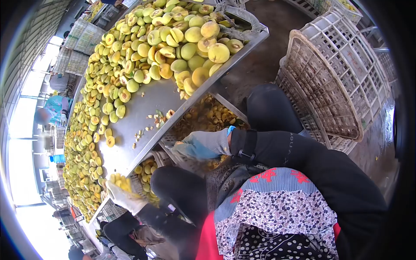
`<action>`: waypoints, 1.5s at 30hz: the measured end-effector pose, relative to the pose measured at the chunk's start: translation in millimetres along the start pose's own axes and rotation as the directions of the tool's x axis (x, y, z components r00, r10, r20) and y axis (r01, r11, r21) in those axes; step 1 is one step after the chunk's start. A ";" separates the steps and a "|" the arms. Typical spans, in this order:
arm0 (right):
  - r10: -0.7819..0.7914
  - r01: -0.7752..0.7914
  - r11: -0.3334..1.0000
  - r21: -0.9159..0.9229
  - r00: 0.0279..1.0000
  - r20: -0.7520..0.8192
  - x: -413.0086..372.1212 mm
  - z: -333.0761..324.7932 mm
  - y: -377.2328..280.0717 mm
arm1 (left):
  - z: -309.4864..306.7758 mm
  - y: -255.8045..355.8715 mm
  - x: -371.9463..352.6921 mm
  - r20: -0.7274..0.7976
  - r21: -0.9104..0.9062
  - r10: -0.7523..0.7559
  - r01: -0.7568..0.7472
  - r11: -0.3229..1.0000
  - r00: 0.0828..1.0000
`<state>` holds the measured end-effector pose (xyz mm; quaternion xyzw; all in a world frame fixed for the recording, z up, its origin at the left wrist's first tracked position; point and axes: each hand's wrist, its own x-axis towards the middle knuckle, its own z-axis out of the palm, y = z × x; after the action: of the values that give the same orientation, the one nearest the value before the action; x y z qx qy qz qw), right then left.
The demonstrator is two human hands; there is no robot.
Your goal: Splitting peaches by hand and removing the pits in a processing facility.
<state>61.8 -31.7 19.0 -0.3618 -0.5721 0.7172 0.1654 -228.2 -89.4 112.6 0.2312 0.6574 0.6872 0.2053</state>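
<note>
Halved yellow-green peaches (143, 50) lie heaped on the metal table (147, 99). At its near edge, my left hand (125, 197), in a white glove, is closed around yellow peach pieces (121, 181). My right hand (197, 145), in a grey and blue glove, hangs just off the table edge above the crates. Its fingers are curled, and a small brownish bit shows at their tips, too small to name. Peach scraps and pits (162, 119) are scattered on the bare metal near the edge.
Below the table edge stand a crate of scraps (212, 110) and a crate of peach halves (147, 171). Stacked plastic baskets (333, 73) rise at the right. My knees (271, 106) flank the crates. Across the table is another person (54, 108); more crates stand behind.
</note>
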 end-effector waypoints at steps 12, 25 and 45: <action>-0.273 0.546 0.722 0.425 0.789 -0.550 2.1 -15.6 -24.3 | 260.2 -6.0 -13.8 0.951 0.042 0.265 -0.917 0.397 0.158; -0.321 0.593 0.738 0.322 0.729 -0.605 -2.3 -27.4 -28.3 | 257.0 -45.5 24.3 0.788 0.499 -0.378 -0.144 0.855 0.486; -0.402 0.348 0.916 -0.201 0.781 -0.477 -6.3 -8.9 -29.0 | 179.5 -38.6 -98.9 0.666 -0.158 0.021 0.114 0.981 0.746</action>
<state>67.3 -21.1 47.6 -0.4249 -0.6038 0.5185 0.4313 -43.5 -0.3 74.5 0.4233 0.4786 0.6137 0.4639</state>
